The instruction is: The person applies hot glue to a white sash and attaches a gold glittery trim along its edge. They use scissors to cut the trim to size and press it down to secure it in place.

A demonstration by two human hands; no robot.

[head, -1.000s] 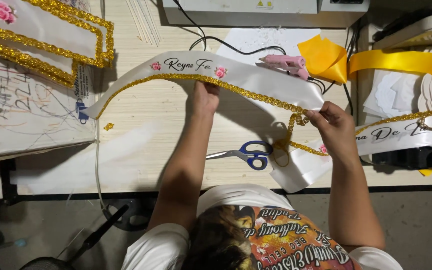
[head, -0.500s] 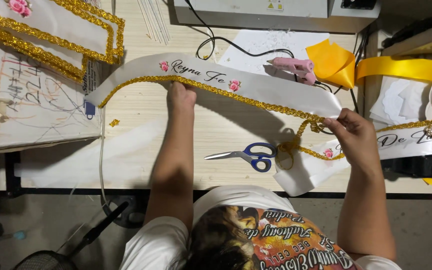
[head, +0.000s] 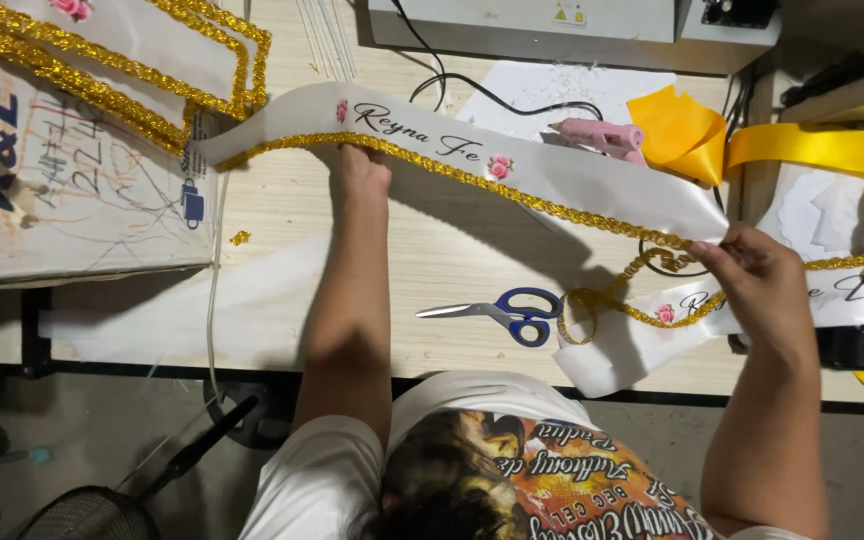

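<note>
Pinched between the thumb and fingers of my right hand (head: 764, 285) was the lower edge of the white sash (head: 552, 175), right where its gold glitter trim (head: 472, 182) ran off into a loose, curling tail. My left hand (head: 362, 170) lay with closed fingers on the same trimmed edge, pressing it to the wooden table (head: 432, 260) below the cursive lettering and between the two small pink flowers. Stretched across the table between my hands, the sash rose from left to right. Blue-handled scissors (head: 507, 313) lay just below it, near the loose trim. A pink glue gun (head: 597, 137) rested behind the sash, beside a folded yellow ribbon (head: 752, 145). Off to my left sat a second sash edged in gold (head: 122, 60), on top of a scribbled board (head: 72, 200).
</note>
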